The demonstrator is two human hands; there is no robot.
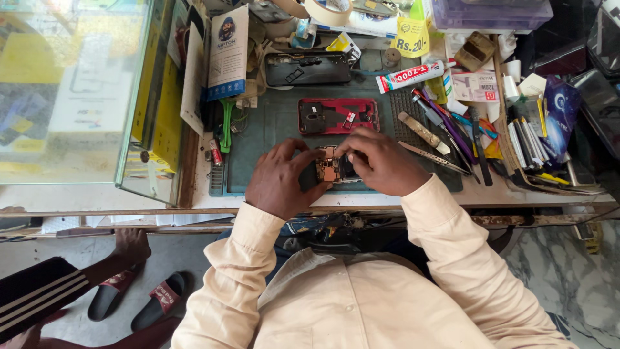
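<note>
An opened phone [334, 168] with its inner board showing lies on a dark green work mat [271, 126] at the bench's near edge. My left hand [279, 178] grips the phone's left side, thumb on its top edge. My right hand [381, 161] covers its right side with fingertips pressed on the board; whether it holds a small tool is hidden. Just beyond lies a red phone frame [338, 116], and farther back a black phone back [308, 68].
A white glue tube [411, 75], tweezers [434, 157], screwdrivers and pens [452, 129] lie right of the mat. A glass display case [77, 97] stands on the left. Rolls of tape [328, 11] sit at the back. Another person's sandalled feet [139, 291] are on the floor, lower left.
</note>
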